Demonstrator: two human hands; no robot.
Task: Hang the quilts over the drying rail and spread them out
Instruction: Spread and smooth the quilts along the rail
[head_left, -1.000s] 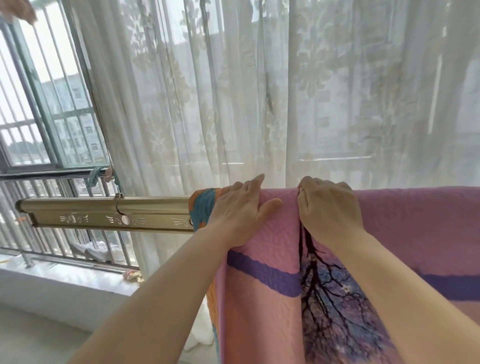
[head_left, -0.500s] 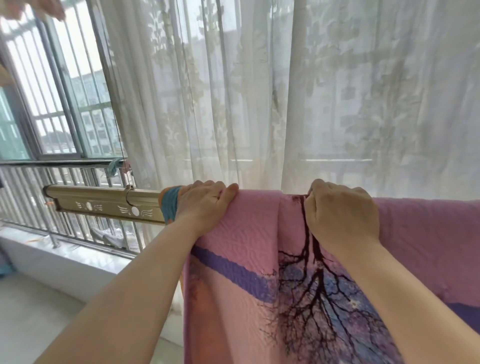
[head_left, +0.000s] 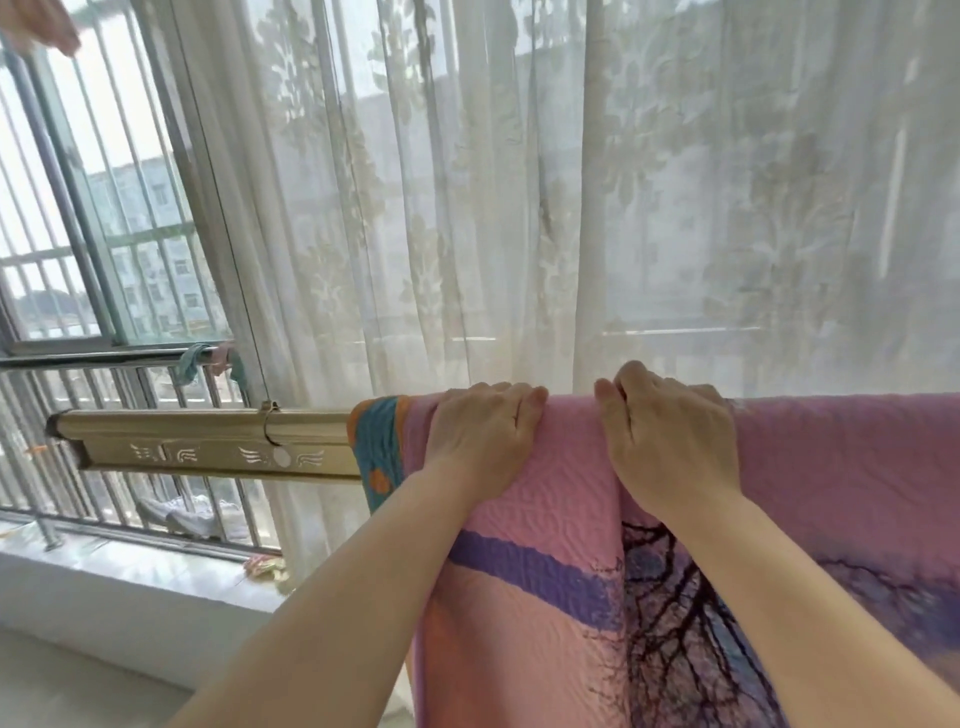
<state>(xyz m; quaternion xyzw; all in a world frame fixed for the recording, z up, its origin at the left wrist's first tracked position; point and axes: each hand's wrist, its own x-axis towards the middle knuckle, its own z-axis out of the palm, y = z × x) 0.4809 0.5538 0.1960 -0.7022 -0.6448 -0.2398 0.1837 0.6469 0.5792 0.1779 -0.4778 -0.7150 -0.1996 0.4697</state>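
A pink quilt (head_left: 841, 467) with a purple band and a dark tree print hangs over the gold drying rail (head_left: 208, 441), covering its right part. Its left edge shows a teal and orange underside (head_left: 376, 447). My left hand (head_left: 480, 436) lies palm-down on the quilt's top fold near that edge, fingers curled over the rail. My right hand (head_left: 670, 441) grips the quilt on the rail just to the right, beside a vertical fold. The rail under the quilt is hidden.
A sheer white lace curtain (head_left: 519, 182) hangs close behind the rail. At left are a window with metal bars (head_left: 104, 499), a white sill (head_left: 130, 571) and a chrome bar with rags tied on it (head_left: 202, 358). Another person's hand (head_left: 41, 26) shows at the top left.
My left hand slid left along the rail with the quilt's edge, then came back nearer my right hand. The vertical fold shifted under my right hand.
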